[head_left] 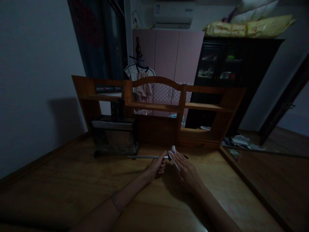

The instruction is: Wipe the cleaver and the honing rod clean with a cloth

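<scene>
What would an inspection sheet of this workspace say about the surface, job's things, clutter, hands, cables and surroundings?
Surface: wooden floor-like surface, in dim light.
Job's things: thin grey rod; white piece, cloth or tissue, too dark to tell.
Clutter: black-framed case standing on the surface, in front of the left part of the wooden shelf.
Hands: left hand curled around the rod; right hand at the white piece, fingers extended, firmness of grip unclear.
Cables: thin cord on the wall, left of the air conditioner.
Surroundings: pink wardrobe; dark cabinet with a yellow bundle on top.
</scene>
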Motion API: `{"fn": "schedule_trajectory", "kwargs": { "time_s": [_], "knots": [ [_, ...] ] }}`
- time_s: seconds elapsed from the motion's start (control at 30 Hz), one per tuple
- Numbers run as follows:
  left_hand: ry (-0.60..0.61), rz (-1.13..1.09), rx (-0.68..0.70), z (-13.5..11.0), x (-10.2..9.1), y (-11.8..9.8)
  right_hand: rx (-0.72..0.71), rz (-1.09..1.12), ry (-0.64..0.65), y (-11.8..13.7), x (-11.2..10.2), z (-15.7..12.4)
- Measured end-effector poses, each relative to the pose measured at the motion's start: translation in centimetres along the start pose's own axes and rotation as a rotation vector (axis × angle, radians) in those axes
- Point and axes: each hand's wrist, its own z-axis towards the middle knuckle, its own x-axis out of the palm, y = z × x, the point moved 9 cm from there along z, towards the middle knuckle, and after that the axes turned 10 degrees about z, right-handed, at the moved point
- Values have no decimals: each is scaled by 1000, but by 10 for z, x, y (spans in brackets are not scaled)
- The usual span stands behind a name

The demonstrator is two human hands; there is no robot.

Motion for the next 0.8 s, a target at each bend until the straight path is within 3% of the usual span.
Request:
{"fn": "schedule_trajectory", "kwargs": {
  "time_s": [0.23,0.4,0.67,0.8],
  "knots": [
    [198,32,-11,-1,13,2,24,-29,23,-4,0,0],
    [90,210,-20,-4,9,6,21,-2,9,-8,-4,-2],
    [114,70,-7,0,10,2,-6,-27,36,-6,0,-2],
    [75,120,-18,4,6,6,-19,-51,49,-7,4,-2]
  ]
}}
